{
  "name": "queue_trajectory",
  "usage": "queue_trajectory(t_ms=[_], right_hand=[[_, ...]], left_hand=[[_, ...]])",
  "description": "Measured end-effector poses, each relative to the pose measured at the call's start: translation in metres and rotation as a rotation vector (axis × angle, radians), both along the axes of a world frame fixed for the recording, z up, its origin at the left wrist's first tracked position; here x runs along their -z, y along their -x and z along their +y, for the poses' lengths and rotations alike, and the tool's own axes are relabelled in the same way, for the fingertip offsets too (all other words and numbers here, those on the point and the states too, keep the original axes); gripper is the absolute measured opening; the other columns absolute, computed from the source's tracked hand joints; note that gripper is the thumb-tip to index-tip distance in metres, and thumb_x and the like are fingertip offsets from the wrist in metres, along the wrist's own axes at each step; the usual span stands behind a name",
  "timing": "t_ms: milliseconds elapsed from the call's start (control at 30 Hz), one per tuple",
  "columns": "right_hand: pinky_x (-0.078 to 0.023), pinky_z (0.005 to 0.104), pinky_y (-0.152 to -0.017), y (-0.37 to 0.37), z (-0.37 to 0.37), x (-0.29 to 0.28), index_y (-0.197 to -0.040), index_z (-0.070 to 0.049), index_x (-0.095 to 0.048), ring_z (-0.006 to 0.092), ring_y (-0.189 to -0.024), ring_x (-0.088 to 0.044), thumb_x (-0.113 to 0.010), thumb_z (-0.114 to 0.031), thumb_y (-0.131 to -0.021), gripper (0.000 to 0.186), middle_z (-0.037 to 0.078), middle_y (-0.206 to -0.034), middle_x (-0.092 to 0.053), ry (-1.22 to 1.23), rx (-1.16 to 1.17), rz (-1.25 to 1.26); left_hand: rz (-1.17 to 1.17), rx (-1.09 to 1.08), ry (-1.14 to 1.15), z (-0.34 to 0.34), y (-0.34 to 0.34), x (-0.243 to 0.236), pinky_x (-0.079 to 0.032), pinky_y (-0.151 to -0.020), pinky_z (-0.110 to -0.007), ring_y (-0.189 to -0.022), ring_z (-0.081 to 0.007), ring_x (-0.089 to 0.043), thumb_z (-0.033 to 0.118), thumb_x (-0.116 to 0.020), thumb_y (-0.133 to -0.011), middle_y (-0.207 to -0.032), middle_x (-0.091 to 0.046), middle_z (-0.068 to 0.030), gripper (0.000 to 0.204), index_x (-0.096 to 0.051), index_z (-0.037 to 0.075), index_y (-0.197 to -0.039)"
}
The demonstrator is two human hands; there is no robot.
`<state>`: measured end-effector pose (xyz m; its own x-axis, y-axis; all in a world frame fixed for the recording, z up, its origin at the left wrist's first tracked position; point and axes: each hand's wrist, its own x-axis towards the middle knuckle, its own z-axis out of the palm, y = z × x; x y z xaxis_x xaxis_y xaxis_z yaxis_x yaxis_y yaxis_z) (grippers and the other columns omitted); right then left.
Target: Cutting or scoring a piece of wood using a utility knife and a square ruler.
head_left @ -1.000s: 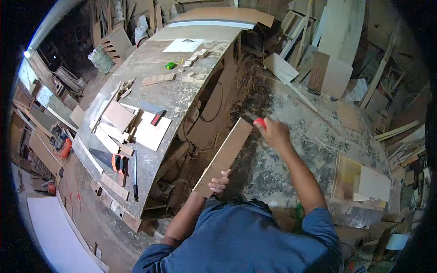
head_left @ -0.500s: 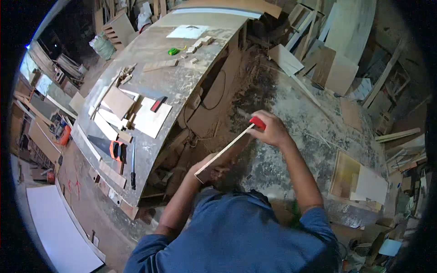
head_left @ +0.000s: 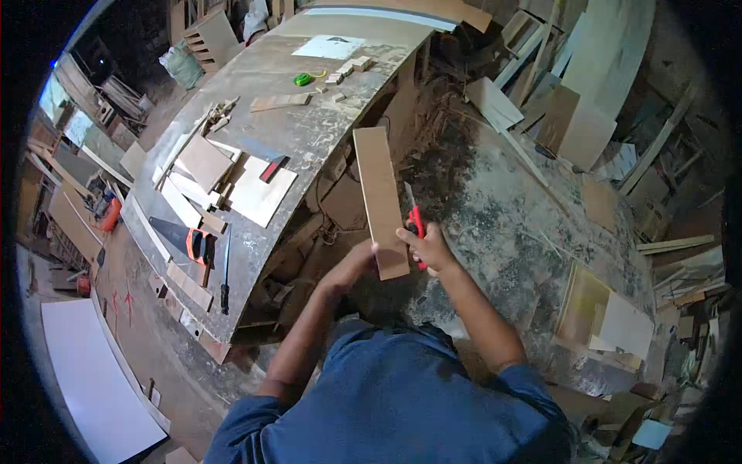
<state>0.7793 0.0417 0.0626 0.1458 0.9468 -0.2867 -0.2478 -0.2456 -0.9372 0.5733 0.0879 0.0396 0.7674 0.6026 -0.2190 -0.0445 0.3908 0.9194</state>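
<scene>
Board point(head_left: 379, 185) is sitting in the air ahead of the torso, over the gap between the bench point(head_left: 317, 147) and the mottled grey surface point(head_left: 495, 216) at right. It's standing lengthwise away from the body, broad brown face up, pale edge showing along its left.

Left hand point(head_left: 362, 261) is gripping the left edge near the close end; most of the fingers are hiding behind the board. Right hand point(head_left: 434, 249) is closing around the red tool point(head_left: 418, 224), narrow grey tip pointing away, with the thumb side touching the board's right edge.

Progress: board is looking already sized to a strip, long edges reading straight. Not seeing any fresh notch or line on the face at this resolution. Tip is lying beside the right edge; can't tell if it's touching. How much edge work is remaining, can't tell; underside isn't showing.

On the bench: saw point(head_left: 174, 230), tape measure point(head_left: 303, 79) and small blocks point(head_left: 334, 78) are lying loose, out of hand.
</scene>
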Motion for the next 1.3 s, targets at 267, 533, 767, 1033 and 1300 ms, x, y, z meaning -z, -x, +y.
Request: queue_trajectory(t_ms=[267,533,767,1033,1300], right_hand=[[-0.045,0.0303,-0.059,0.023,0.013,0.020,-0.090,-0.005,-0.063,0.0103,-0.067,-0.056,-0.076,-0.025,-0.084,0.024,0.000,-0.075,-0.060,-0.053,0.158,-0.258],[-0.044,0.0419,-0.053,-0.005,0.024,-0.002,-0.080,-0.003,-0.056,0.0390,-0.059,-0.059,-0.062,-0.043,-0.091,0.042,0.019,-0.062,-0.056,-0.297,0.044,-0.967],[-0.047,0.0497,-0.056,0.018,0.046,-0.019,-0.080,-0.005,-0.056,0.0420,-0.069,-0.063,-0.055,-0.055,-0.091,0.051,0.021,-0.069,-0.061,-0.383,-0.297,-1.156],[-0.049,0.0493,-0.057,0.060,0.072,-0.039,-0.078,-0.003,-0.057,0.0419,-0.067,-0.064,-0.054,-0.060,-0.088,0.058,0.022,-0.070,-0.063,-0.539,-0.380,-1.252],[-0.050,0.0483,-0.057,0.054,0.114,-0.049,-0.077,-0.008,-0.057,0.0376,-0.068,-0.064,-0.054,-0.062,-0.087,0.055,0.017,-0.070,-0.063,-0.411,-0.387,-1.446]], left_hand=[[-0.007,-0.234,0.078,-0.022,-0.017,-0.007,-0.053,-0.081,-0.034,-0.090,-0.0160,-0.063,0.022,-0.055,-0.099,-0.102,-0.066,-0.0072,0.029,-0.058,-0.001,-0.116],[-0.016,-0.369,0.189,-0.013,0.004,-0.023,-0.057,-0.065,-0.034,-0.075,-0.0233,-0.067,0.021,-0.047,-0.100,-0.094,-0.066,-0.0140,0.029,-0.051,-0.002,-0.117],[-0.049,-0.400,0.221,0.004,0.026,-0.043,-0.057,-0.062,-0.036,-0.072,-0.0255,-0.067,0.022,-0.047,-0.098,-0.092,-0.066,-0.0160,0.032,-0.050,-0.004,-0.116],[-0.036,-0.352,0.122,0.033,0.064,-0.061,-0.057,-0.061,-0.036,-0.069,-0.0251,-0.067,0.019,-0.049,-0.094,-0.091,-0.066,-0.0164,0.031,-0.051,-0.005,-0.114],[-0.007,-0.350,0.099,0.060,0.092,-0.070,-0.056,-0.058,-0.032,-0.066,-0.0222,-0.067,0.022,-0.058,-0.094,-0.086,-0.067,-0.0137,0.031,-0.055,-0.004,-0.110]])
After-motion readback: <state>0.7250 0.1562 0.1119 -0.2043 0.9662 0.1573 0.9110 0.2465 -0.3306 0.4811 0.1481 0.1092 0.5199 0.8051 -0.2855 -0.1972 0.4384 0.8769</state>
